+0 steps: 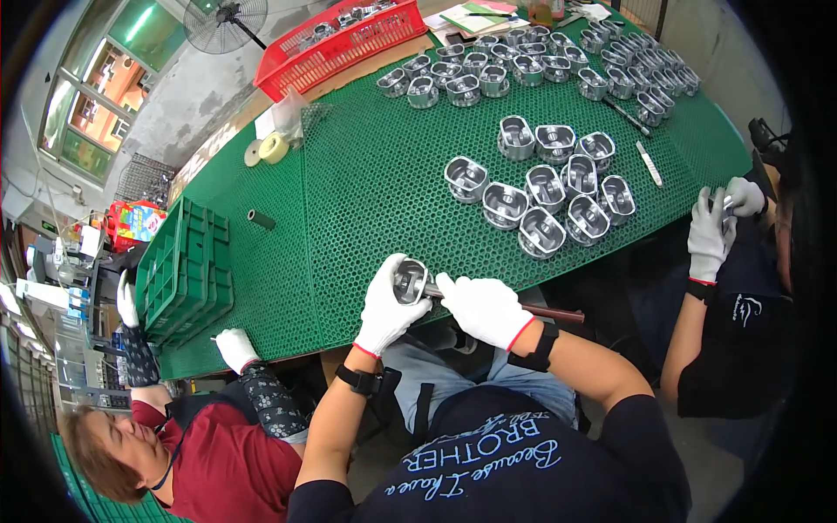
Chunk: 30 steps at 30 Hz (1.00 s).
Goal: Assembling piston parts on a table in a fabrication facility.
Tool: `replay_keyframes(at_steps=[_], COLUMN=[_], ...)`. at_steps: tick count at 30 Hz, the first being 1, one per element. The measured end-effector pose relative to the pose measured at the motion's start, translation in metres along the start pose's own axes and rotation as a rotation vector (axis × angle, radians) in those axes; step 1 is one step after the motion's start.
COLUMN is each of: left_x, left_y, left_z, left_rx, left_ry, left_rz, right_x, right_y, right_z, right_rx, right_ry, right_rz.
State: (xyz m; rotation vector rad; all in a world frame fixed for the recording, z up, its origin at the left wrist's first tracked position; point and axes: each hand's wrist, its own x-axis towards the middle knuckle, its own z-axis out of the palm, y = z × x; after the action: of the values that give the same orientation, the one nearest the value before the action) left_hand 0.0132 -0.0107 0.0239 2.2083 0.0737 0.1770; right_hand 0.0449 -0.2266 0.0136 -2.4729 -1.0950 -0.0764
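My left hand [386,307], in a white glove, grips a shiny metal cast part [408,281] just past the near edge of the green mesh table [349,200]. My right hand [482,307], also gloved, holds a thin dark rod-like tool [547,312] whose tip is against the part. A cluster of several similar metal parts [549,187] lies on the table ahead to the right.
Many more metal parts [540,65] fill the far end, beside a red plastic basket [340,44]. A stack of green trays [183,270] sits at the left. One person works at the left [237,347], another at the right with gloved hands [711,235].
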Motion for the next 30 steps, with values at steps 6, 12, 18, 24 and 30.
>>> replay_keyframes(at_steps=[6,12,18,24,30], left_x=[0.003,0.007,0.034,0.033,-0.037], left_y=[0.012,0.001,0.037,0.02,-0.005], left_z=[0.007,-0.008,-0.047,-0.051,-0.018], left_rx=[0.156,0.182,0.435,0.566,0.237], left_ry=[0.033,0.06,-0.393,-0.053,-0.093], left_rz=[0.189,0.165,0.284,0.753,0.087], right_x=[-0.018,-0.054,-0.036,-0.014,0.007], right_y=[-0.003,0.012,0.029,0.028,0.022], right_z=[-0.007,-0.035,-0.038,-0.018,-0.002], right_rx=[0.027,0.071,0.144,0.155,0.132], right_ry=[0.048,0.057,0.226,0.186,0.085], right_rz=[0.034,0.298,0.302,0.179,0.089])
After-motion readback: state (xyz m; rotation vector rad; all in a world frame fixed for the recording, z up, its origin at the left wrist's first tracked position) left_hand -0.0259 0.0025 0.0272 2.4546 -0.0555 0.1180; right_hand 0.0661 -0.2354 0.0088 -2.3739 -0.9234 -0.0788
